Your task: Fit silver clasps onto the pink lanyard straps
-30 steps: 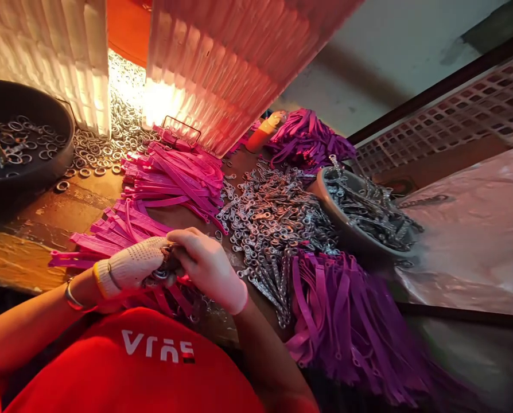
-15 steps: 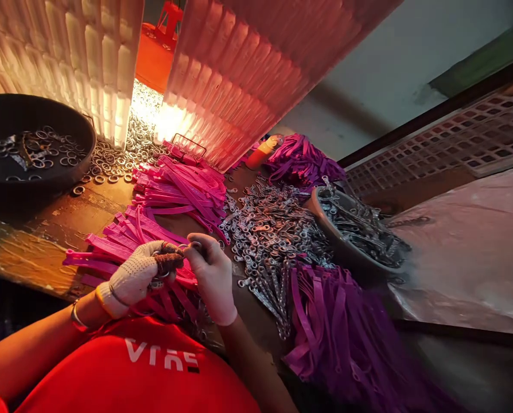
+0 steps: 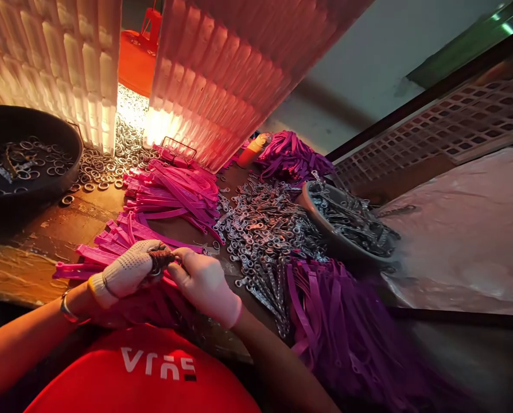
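My left hand (image 3: 129,269), in a cream dotted glove with dark worn fingertips, is closed over small metal rings (image 3: 155,275) that show partly below its fingers. My right hand (image 3: 207,284), in a thin white glove, pinches at the left fingertips; whatever lies between its thumb and finger is hidden. The two hands meet above a fanned pile of pink straps (image 3: 97,252). Beyond them is a second bundle of pink straps (image 3: 170,192). Right of my hands lies a heap of metal clasp pieces (image 3: 265,221).
A black pan (image 3: 69,178) with rings stands at the left beside loose rings (image 3: 104,175). An orange lamp (image 3: 135,63) shines between corrugated panels (image 3: 222,63). A tub (image 3: 310,206) holds metal pieces. Purple straps (image 3: 338,321) hang at the front right; more purple straps (image 3: 293,158) lie behind.
My right hand has turned flatter and pressed in closer to the left fingertips, so the ring seen at its fingers is now hidden. The whole view has shifted slightly.
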Available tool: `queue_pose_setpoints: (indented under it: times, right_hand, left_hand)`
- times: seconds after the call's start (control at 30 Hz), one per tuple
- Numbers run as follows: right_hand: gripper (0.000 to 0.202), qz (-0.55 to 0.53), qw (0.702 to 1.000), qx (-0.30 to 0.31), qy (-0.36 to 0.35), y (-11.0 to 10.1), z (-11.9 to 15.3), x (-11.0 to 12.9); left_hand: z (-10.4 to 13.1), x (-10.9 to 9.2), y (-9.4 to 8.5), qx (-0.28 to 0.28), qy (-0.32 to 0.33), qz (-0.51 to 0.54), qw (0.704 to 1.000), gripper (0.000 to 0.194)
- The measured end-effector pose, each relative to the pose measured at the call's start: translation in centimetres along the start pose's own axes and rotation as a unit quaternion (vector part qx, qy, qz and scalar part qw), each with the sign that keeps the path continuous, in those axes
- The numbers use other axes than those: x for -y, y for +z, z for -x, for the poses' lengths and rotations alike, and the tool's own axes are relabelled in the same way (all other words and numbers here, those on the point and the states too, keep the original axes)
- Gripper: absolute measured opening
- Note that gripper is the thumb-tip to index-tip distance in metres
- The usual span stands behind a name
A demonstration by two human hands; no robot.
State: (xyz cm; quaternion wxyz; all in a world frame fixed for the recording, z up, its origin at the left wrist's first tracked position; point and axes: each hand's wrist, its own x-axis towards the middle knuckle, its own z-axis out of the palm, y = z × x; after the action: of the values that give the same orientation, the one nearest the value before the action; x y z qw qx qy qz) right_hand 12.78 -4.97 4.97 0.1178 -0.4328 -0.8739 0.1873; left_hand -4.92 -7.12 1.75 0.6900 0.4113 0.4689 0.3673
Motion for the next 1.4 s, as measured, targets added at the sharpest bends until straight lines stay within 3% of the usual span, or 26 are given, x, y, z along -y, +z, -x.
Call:
queue_pose_setpoints:
  times: [0.07,0.13,0.2,0.27,0.37,0.5,0.63,0.77,0.93,1.2,1.27,1.4]
  right_hand:
    - [0.023,-0.119,0.992,0.034,0.033,0.2,-0.3,-0.8]
    - [0.025,-0.17,0.983,0.051,0.052,0.3,-0.6,-2.1]
    - [0.025,-0.178,0.981,-0.005,0.079,0.5,-1.1,-3.6]
    - [0.026,-0.173,0.974,-0.1,0.103,0.8,-2.1,-5.5]
    - [0.026,-0.111,0.976,-0.167,0.089,1.3,-5.1,-8.4]
    - [0.02,0.057,0.991,-0.102,0.059,1.9,-10.0,-10.4]
    - [0.019,0.213,0.976,-0.038,0.039,3.1,-12.0,-10.0]
    - [0.019,0.249,0.968,-0.041,0.003,3.3,-10.6,-8.7]
    - [0.011,0.157,0.982,-0.04,-0.096,2.1,-6.4,-6.5]
    - [0.009,-0.057,0.995,0.035,-0.076,1.6,-1.2,-5.0]
    - [0.013,-0.133,0.988,0.011,-0.078,0.8,-1.0,-4.2]
    - [0.021,-0.183,0.976,-0.106,-0.061,-1.2,-1.4,-2.1]
  left_hand:
    - [-0.8,0.0,0.1,0.01,-0.013,0.04,0.999,0.031]
    - [-2.0,-0.2,-0.1,0.017,-0.019,0.055,0.998,0.03]
    - [-3.7,-0.9,-0.5,0.021,-0.007,0.029,0.999,0.029]
    - [-5.8,-2.0,-1.1,0.008,0.02,-0.012,1.0,0.026]
    - [-8.7,-3.8,-2.0,-0.022,0.033,-0.002,0.999,0.018]
    - [-10.2,-4.5,-2.5,-0.05,-0.041,0.127,0.99,0.015]
    - [-9.2,-3.2,-3.3,-0.093,-0.075,0.167,0.979,0.011]
    - [-8.3,-2.3,-4.0,-0.118,-0.074,0.226,0.964,0.008]
    - [-8.1,-2.9,-4.5,-0.123,-0.045,0.318,0.939,0.013]
    - [-4.2,-4.6,-5.4,-0.123,0.001,0.378,0.918,0.02]
    - [-3.1,-4.6,-4.7,-0.117,0.004,0.347,0.931,0.014]
    - [-1.6,-4.0,-2.3,-0.089,0.054,0.204,0.973,0.016]
